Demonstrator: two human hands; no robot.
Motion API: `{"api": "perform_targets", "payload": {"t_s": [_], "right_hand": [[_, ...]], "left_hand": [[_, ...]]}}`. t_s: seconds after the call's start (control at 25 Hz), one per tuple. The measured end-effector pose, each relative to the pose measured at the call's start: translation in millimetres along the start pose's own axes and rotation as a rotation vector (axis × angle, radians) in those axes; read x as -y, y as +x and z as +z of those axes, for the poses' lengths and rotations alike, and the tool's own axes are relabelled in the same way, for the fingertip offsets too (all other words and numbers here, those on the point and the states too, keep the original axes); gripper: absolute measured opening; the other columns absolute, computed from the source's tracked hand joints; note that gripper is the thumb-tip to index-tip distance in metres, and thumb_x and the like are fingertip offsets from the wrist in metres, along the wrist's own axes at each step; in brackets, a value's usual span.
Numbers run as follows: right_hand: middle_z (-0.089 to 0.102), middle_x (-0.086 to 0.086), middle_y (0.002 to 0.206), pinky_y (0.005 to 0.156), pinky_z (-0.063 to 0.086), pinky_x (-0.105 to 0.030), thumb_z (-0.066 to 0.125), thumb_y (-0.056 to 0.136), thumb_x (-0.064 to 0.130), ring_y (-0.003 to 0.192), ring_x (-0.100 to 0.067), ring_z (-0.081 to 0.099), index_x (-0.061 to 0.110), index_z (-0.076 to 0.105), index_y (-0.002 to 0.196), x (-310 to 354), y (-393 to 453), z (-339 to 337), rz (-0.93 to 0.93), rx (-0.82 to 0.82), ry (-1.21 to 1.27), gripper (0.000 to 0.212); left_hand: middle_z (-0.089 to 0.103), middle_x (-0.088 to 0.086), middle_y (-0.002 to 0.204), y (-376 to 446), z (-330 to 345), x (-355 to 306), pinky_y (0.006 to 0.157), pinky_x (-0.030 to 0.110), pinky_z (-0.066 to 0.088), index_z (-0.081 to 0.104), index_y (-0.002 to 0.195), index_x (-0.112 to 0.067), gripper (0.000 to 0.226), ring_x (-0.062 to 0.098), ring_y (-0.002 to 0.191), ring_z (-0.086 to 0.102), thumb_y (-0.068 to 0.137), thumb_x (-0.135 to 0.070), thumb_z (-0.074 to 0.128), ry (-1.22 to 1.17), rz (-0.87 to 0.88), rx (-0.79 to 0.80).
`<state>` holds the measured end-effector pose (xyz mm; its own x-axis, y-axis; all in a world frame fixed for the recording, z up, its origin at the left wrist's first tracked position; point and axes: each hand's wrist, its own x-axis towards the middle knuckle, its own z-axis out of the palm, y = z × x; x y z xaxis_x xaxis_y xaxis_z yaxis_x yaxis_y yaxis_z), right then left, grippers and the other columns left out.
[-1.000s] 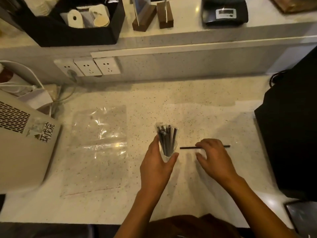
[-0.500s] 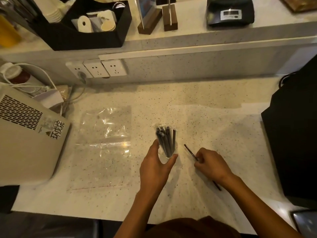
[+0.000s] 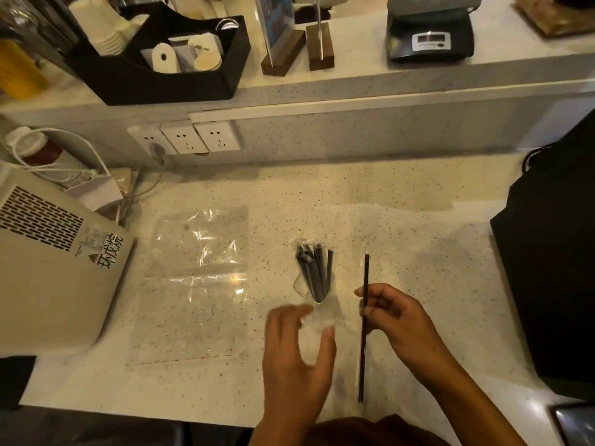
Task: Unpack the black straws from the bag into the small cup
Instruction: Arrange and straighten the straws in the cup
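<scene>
Pinching a single black straw between thumb and fingers, the right hand sits in the lower right of the frame; the straw runs nearly straight up and down the picture, its upper end above the hand and its lower end near the worktop's front edge. Just left of it, at the middle of the frame, stands the small clear cup with a bundle of black straws upright in it, their tops fanning slightly. The left hand is below the cup, blurred, with fingers spread and loose — released, gripping nothing, its fingertips close to the cup's base, though contact cannot be told. Further left, the clear plastic bag lies flat on the speckled worktop, well apart from the cup, and appears to hold nothing. At the left edge sits a beige appliance with a vent grille and a label with printed characters. Three white wall sockets line the back wall at upper left — one has a plug in it. On the raised ledge above are a black organiser tray holding paper cups and lids, two wooden sign stands, and a black digital scale. A large black object fills the right edge.
</scene>
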<state>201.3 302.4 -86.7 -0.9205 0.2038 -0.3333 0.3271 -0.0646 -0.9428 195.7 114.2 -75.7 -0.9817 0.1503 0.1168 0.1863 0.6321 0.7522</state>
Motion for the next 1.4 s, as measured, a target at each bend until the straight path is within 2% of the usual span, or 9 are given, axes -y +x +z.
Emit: {"api": "perform_targets", "payload": {"t_s": [0.12,0.2,0.32,0.48,0.56,0.64,0.84,1.08,1.4], "right_hand": [[0.073,-0.003,0.083,0.068,0.059,-0.027,0.06,0.095,-0.004,0.071,-0.021,0.07,0.034,0.075,0.099,7,-4,5,-0.054,0.014,0.032,0.041],[0.073,-0.005,0.083,0.069,0.058,-0.026,0.062,0.094,-0.001,0.07,-0.019,0.069,0.034,0.074,0.098,12,-4,12,-0.086,-0.002,0.058,0.037],[0.073,-0.006,0.082,0.069,0.06,-0.029,0.064,0.095,0.005,0.07,-0.02,0.068,0.03,0.075,0.094,18,-4,24,-0.101,-0.076,0.128,0.028],[0.075,-0.001,0.081,0.068,0.06,-0.03,0.065,0.096,0.023,0.072,-0.017,0.07,0.028,0.077,0.093,33,4,18,-0.093,-0.232,0.257,0.014],[0.075,-0.003,0.081,0.069,0.06,-0.031,0.066,0.096,0.022,0.071,-0.019,0.07,0.024,0.078,0.093,37,8,9,-0.118,-0.253,0.229,0.012],[0.076,-0.006,0.084,0.069,0.06,-0.031,0.067,0.095,0.021,0.071,-0.022,0.07,0.019,0.078,0.095,36,5,2,-0.125,-0.234,0.247,0.012],[0.075,-0.014,0.086,0.065,0.06,-0.035,0.068,0.086,0.028,0.074,-0.025,0.071,0.013,0.079,0.094,18,-14,-7,0.038,-0.143,0.43,0.02],[0.07,-0.015,0.083,0.064,0.061,-0.035,0.065,0.085,0.023,0.071,-0.024,0.067,0.007,0.075,0.093,-2,-29,0,0.222,-0.046,0.553,0.02],[0.07,-0.011,0.08,0.062,0.06,-0.033,0.063,0.084,0.016,0.069,-0.02,0.068,0.01,0.078,0.091,5,-37,-9,0.132,-0.068,0.6,0.017]], "left_hand": [[0.069,-0.023,0.09,-19,-2,-14,0.065,0.013,0.048,0.064,0.097,-0.047,0.014,0.003,0.085,0.066,0.085,-0.054,0.064,-0.153,-0.17,0.275],[0.075,-0.017,0.08,-21,-2,-18,0.064,0.021,0.053,0.07,0.093,-0.046,0.009,0.005,0.074,0.069,0.092,-0.038,0.068,-0.294,-0.287,0.361],[0.075,-0.002,0.07,-17,-9,-18,0.063,0.021,0.053,0.077,0.096,-0.039,0.026,0.009,0.062,0.066,0.099,-0.018,0.064,-0.433,-0.379,0.326],[0.071,-0.005,0.065,-11,-27,-11,0.063,0.019,0.052,0.079,0.097,-0.046,0.028,0.003,0.06,0.061,0.097,-0.021,0.066,-0.429,-0.359,0.346],[0.071,-0.007,0.065,-8,-38,-8,0.064,0.016,0.051,0.078,0.101,-0.049,0.026,-0.001,0.06,0.061,0.093,-0.026,0.07,-0.409,-0.341,0.338],[0.074,-0.005,0.069,-3,-51,-8,0.065,0.016,0.052,0.075,0.103,-0.049,0.024,0.0,0.062,0.065,0.087,-0.031,0.075,-0.438,-0.342,0.255],[0.08,0.007,0.082,10,-81,-16,0.055,0.019,0.051,0.078,0.09,-0.028,0.02,0.013,0.065,0.07,0.073,-0.034,0.086,-0.681,-0.348,-0.026],[0.081,0.004,0.085,8,-89,-31,0.058,0.02,0.054,0.079,0.093,-0.032,0.021,0.017,0.073,0.075,0.075,-0.041,0.074,-0.715,-0.258,-0.062],[0.078,0.006,0.086,4,-88,-24,0.062,0.025,0.056,0.08,0.095,-0.031,0.02,0.018,0.076,0.073,0.078,-0.038,0.071,-0.715,-0.256,-0.055]]}}
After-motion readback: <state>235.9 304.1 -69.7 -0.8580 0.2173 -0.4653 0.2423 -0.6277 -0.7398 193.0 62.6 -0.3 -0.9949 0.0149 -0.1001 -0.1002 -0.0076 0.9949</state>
